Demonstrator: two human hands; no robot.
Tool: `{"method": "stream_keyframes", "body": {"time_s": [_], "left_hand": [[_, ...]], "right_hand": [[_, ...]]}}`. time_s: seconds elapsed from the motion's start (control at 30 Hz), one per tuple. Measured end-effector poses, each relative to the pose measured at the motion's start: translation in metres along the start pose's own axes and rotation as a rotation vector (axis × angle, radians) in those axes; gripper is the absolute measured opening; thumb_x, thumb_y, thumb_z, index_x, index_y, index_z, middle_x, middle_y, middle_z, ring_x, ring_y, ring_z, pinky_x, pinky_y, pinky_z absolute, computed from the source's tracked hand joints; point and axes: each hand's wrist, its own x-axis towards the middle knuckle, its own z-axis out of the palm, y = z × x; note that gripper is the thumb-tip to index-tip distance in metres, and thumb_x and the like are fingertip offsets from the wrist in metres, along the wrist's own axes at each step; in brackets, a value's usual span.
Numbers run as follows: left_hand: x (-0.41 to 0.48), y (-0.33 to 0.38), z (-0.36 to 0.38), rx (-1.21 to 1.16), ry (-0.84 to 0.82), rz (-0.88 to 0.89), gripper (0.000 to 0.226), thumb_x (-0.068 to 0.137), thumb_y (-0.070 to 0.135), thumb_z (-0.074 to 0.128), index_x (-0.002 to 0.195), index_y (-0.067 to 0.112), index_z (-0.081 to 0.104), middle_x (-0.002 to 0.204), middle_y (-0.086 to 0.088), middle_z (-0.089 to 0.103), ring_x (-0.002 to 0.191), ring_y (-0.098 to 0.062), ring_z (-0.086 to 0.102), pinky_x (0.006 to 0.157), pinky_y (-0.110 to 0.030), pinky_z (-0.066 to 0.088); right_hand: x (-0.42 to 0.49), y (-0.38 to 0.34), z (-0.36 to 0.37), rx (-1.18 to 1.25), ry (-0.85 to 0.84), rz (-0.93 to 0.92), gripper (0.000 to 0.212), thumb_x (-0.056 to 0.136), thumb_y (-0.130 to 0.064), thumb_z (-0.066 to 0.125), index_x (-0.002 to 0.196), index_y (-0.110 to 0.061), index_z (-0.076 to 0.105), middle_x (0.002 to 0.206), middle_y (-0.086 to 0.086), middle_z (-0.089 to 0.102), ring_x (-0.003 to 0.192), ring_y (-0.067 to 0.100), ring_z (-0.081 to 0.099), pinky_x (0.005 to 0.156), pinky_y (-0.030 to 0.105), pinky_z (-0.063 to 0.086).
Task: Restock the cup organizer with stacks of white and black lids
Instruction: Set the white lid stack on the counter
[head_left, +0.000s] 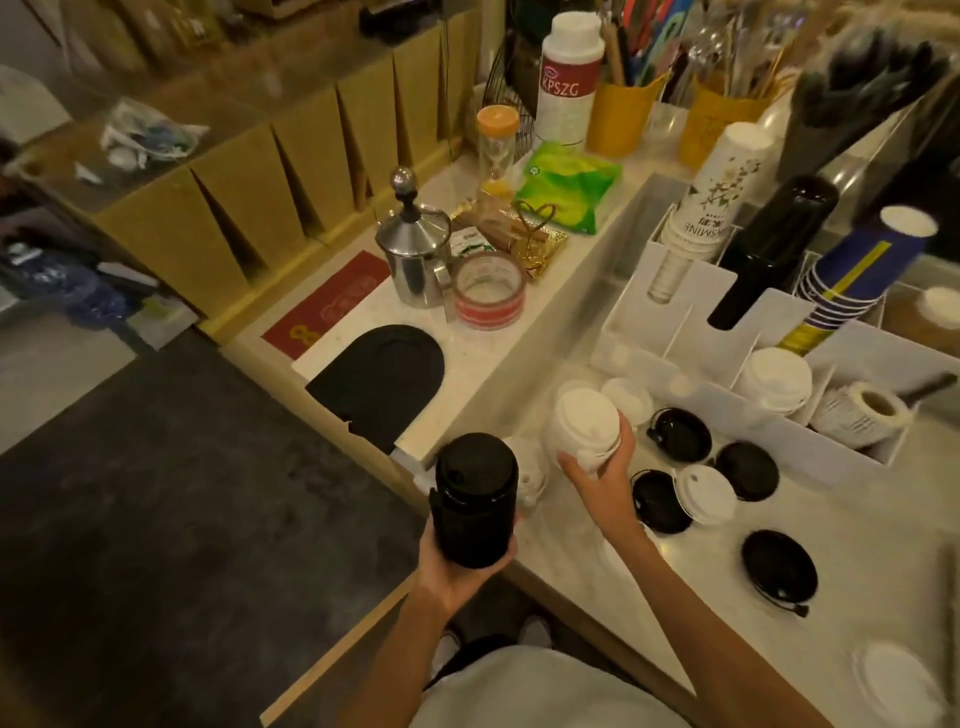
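The head view looks down at a pale stone counter (857, 525) with a dark floor on the left. Going from left to right, the left hand (457, 566) comes first. It is wrapped around a tall stack of black lids (475, 501), holding it up in the air just off the counter edge. The lids are shiny, round plastic, and slippery-looking. This stack is tall and held only near the bottom, so it could tip and spill onto the floor if the hand tilts. Next, the right hand (602, 470) grips a stack of white lids (582, 426) from below, fingers curled round its side, low over the counter. These lids look smooth, domed and thin, so squeezing hard might bend them. Farther right, loose black lids (678, 434) and one white lid (704, 492) lie flat and scattered on the counter. An arm swinging across could knock them off. Behind them stands the white cup organizer (691, 312), made of stiff flat plastic walls. Its back slots hold paper cups and a long black stack, and a front slot already holds some white lids (774, 379). The slots look narrow, so I think a stack pushed in crooked could catch on a wall and fall apart. A roll of paper labels (857, 413) sits in the next slot.
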Motion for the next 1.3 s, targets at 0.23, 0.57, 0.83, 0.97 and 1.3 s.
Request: {"method": "stream_keyframes", "body": {"time_s": [0.23,0.57,0.83,0.97,1.3], "left_hand": [[-0.003,0.003,-0.009,-0.010,-0.134,-0.088,0.063,0.084,0.045,0.056,0.138,0.013,0.059,0.145,-0.022,0.053,0.138,-0.041,0.045,0.116,-0.054,0.029],[-0.001,-0.011,-0.017,-0.018,-0.137,0.003,0.060,0.083,0.043,0.061,0.134,0.012,0.062,0.137,-0.025,0.058,0.118,-0.045,0.060,0.097,-0.057,0.047],[-0.002,-0.020,-0.018,-0.021,-0.172,0.025,0.060,0.081,0.043,0.066,0.131,0.010,0.066,0.133,-0.026,0.061,0.118,-0.044,0.058,0.097,-0.055,0.047],[-0.006,-0.027,-0.019,-0.046,-0.225,0.035,0.085,0.063,0.035,0.088,0.140,0.014,0.057,0.149,-0.024,0.047,0.136,-0.042,0.045,0.100,-0.056,0.045],[-0.002,-0.045,-0.019,-0.070,-0.261,0.037,0.067,0.079,0.044,0.068,0.139,0.016,0.058,0.151,-0.023,0.045,0.140,-0.042,0.041,0.098,-0.057,0.046]], "right_hand": [[-0.016,-0.011,0.027,0.025,-0.139,-0.002,0.106,0.071,-0.059,0.079,0.149,-0.030,0.014,0.147,-0.033,0.027,0.139,-0.008,0.030,0.113,0.015,0.030],[-0.010,-0.001,0.031,-0.117,-0.371,-0.059,0.092,0.069,-0.065,0.076,0.138,-0.056,0.015,0.146,-0.024,0.030,0.135,-0.010,0.033,0.111,0.016,0.030],[-0.001,0.005,0.031,-0.189,-0.456,-0.146,0.093,0.074,-0.047,0.080,0.137,-0.059,0.013,0.138,-0.047,0.021,0.132,-0.017,0.028,0.111,0.011,0.028],[0.008,0.009,0.021,-0.150,-0.325,-0.091,0.095,0.077,-0.026,0.084,0.142,-0.041,0.017,0.142,-0.030,0.032,0.132,-0.004,0.036,0.113,0.028,0.031],[0.020,0.000,-0.020,-0.083,-0.218,0.080,0.135,0.068,-0.020,0.090,0.156,-0.018,-0.012,0.163,-0.002,0.010,0.149,0.016,0.014,0.124,0.045,0.014]]}}
